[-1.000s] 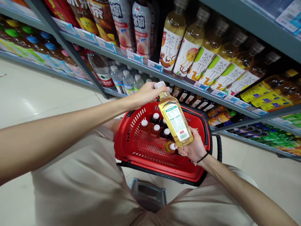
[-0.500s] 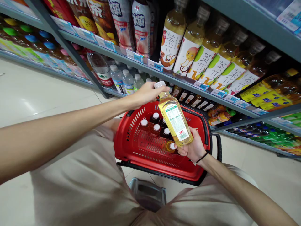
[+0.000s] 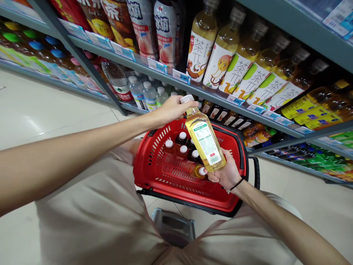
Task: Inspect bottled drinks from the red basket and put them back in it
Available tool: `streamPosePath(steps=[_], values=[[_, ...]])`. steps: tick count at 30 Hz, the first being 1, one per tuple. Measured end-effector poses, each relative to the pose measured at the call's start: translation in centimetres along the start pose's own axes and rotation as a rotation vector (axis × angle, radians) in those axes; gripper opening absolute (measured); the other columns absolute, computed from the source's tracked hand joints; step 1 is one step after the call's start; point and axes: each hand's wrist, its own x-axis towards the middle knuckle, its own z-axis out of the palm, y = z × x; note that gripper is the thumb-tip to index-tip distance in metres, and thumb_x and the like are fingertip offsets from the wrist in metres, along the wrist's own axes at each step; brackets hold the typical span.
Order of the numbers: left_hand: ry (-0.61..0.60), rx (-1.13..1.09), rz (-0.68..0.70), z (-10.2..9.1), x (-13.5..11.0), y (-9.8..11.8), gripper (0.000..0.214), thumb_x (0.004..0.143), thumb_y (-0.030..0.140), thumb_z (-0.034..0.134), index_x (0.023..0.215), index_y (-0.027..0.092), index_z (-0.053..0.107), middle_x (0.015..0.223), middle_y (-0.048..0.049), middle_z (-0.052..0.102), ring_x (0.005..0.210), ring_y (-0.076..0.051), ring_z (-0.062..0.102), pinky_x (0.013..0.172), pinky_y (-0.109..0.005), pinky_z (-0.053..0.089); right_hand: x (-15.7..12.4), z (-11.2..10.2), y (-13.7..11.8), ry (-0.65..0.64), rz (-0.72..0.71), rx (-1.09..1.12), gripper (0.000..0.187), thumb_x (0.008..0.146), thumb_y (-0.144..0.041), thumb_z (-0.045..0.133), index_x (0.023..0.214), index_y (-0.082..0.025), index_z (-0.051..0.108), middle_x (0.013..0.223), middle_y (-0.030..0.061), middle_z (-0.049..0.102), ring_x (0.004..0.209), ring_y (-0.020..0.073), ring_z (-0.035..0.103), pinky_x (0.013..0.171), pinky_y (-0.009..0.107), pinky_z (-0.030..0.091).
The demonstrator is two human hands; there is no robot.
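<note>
A bottle of pale yellow drink [image 3: 204, 140] with a white cap and a white-green label hangs tilted above a red shopping basket [image 3: 150, 162]. My left hand [image 3: 172, 109] is closed round its neck and cap at the top. My right hand [image 3: 226, 173], a black band on the wrist, grips its base from below. Inside the basket stand several smaller bottles with white caps [image 3: 183, 147], dark and amber in colour.
Grey shop shelves [image 3: 193, 88] run along the right, filled with tea bottles [image 3: 220, 59], water bottles [image 3: 143, 94] and other drinks. The basket rests by my knees. A small grey stool [image 3: 173, 226] sits below me. Pale tiled floor [image 3: 41, 110] spreads to the left.
</note>
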Motion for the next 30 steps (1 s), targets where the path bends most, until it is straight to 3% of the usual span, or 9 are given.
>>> streamPosePath(steps=[14,19,22,25,28,30], values=[[-0.017,0.033,0.006,-0.1,0.2,-0.3,0.03,0.087,0.04,0.069,0.074,0.016,0.056,0.064,0.0026,0.047,0.061,-0.01,0.042,0.057,-0.022,0.034,0.0,0.6,-0.1,0.052,0.005,-0.015,0.073,0.106,-0.061,0.017,0.102,-0.009,0.069,0.078,0.0113,0.069,0.05,0.0192,0.062,0.031,0.022,0.028],[-0.034,0.059,-0.001,-0.3,0.5,-0.2,0.03,0.09,0.038,0.066,0.075,0.017,0.051,0.063,0.0042,0.04,0.055,-0.007,0.034,0.052,-0.021,0.025,-0.1,0.2,0.2,0.011,-0.036,-0.096,0.073,0.105,-0.066,0.02,0.108,-0.011,0.068,0.077,0.0112,0.07,0.049,0.0171,0.059,0.033,0.021,0.032],[-0.03,0.052,-0.018,-0.8,0.8,0.1,0.031,0.094,0.038,0.06,0.076,0.019,0.044,0.063,0.005,0.033,0.053,-0.005,0.028,0.052,-0.02,0.021,-0.5,0.1,0.4,-0.028,-0.154,-0.245,0.073,0.095,-0.077,0.046,0.112,-0.009,0.067,0.082,0.0137,0.074,0.05,0.0145,0.059,0.041,0.023,0.044],[0.047,0.011,-0.043,-1.4,1.2,0.5,0.031,0.096,0.04,0.057,0.08,0.019,0.041,0.066,0.0046,0.032,0.053,-0.004,0.03,0.055,-0.019,0.026,-0.8,0.2,0.0,0.029,-0.36,-0.353,0.071,0.079,-0.074,0.075,0.113,-0.012,0.062,0.086,0.0109,0.073,0.059,0.0164,0.063,0.045,0.024,0.048],[0.089,0.015,-0.046,-1.9,1.4,0.6,0.03,0.097,0.045,0.053,0.085,0.019,0.043,0.07,0.0035,0.033,0.054,-0.004,0.033,0.058,-0.019,0.031,-0.9,0.1,-1.0,0.145,-0.611,-0.445,0.063,0.077,-0.063,0.084,0.112,-0.02,0.056,0.083,0.0018,0.068,0.055,0.0141,0.059,0.042,0.024,0.046],[0.072,0.035,-0.028,-2.3,1.4,0.5,0.032,0.097,0.048,0.051,0.087,0.018,0.045,0.07,0.0029,0.034,0.054,-0.005,0.032,0.057,-0.019,0.031,-1.0,-0.2,-2.1,0.214,-0.812,-0.571,0.063,0.074,-0.052,0.09,0.114,-0.023,0.053,0.092,0.0014,0.068,0.065,0.0153,0.064,0.052,0.027,0.055]])
